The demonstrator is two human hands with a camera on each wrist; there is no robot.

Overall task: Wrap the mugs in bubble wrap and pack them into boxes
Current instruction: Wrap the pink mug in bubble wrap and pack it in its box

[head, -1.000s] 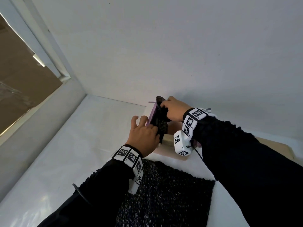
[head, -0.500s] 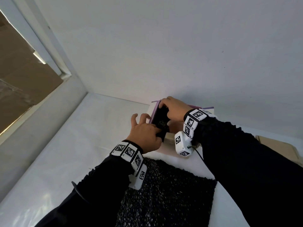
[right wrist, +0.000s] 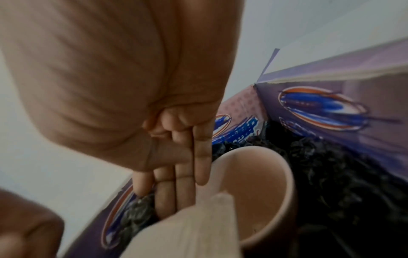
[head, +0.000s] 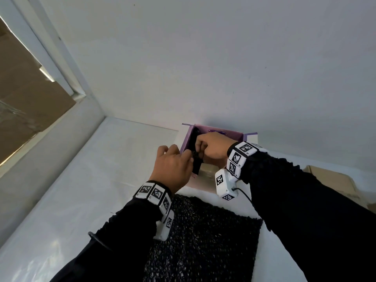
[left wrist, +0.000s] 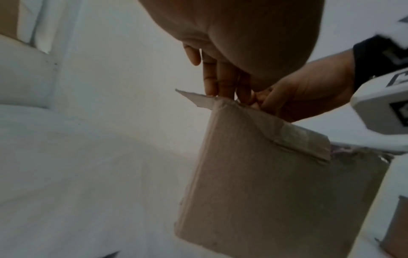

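White tabletop (head: 85, 180), wall behind. Both hands at box (head: 234, 137), frame centre: right hand (head: 211, 145) and left hand (head: 173, 167) pinch black wrap (head: 196, 153) round mug (right wrist: 260, 188). Ceramic: fragile, weighty; wrap soft, slippery; likely best held by body.

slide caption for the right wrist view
Right hand tucks black bubble wrap beside a pink mug inside the purple box.

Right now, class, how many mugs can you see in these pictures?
1. A pink mug sits in the purple box, black bubble wrap around it. Others may be hidden.

head high, wrists close, box (head: 219, 133) shared
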